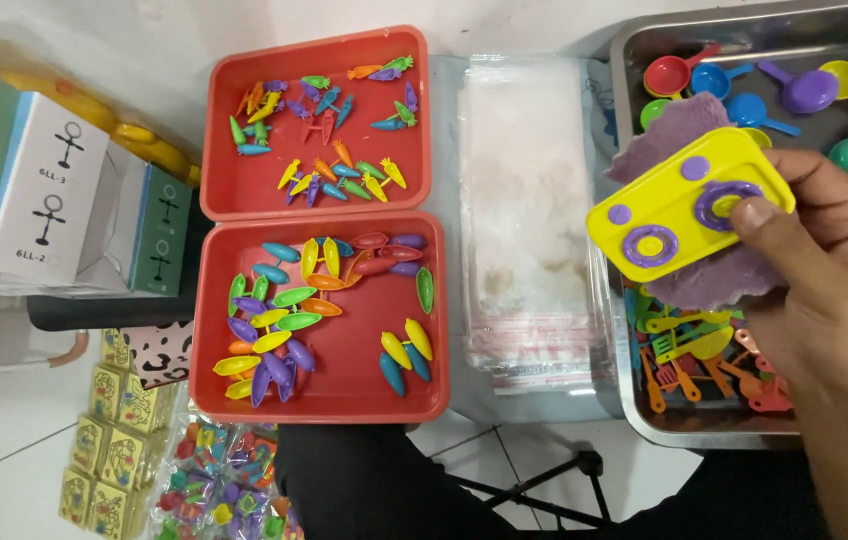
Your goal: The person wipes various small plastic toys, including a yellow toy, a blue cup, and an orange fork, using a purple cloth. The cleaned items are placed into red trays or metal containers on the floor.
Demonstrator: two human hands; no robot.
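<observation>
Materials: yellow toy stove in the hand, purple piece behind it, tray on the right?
Toy stove: looks like moulded plastic, smooth, slightly glossy. Purple piece: probably cloth or felt, matte with ragged edges. Right tray: likely stainless steel, grey, reflective rim. Right hand grips stove and cloth.

Only one of the hands is visible, the right hand (pixel 834 270), which enters from the right edge of the view. Its back is turned up toward the camera and the wrist goes down toward the lower right corner. The thumb (pixel 759 212) is stretched to the left and pressed flat. The other fingers are curled underneath, probably closed in a grip, but they are hidden.
</observation>
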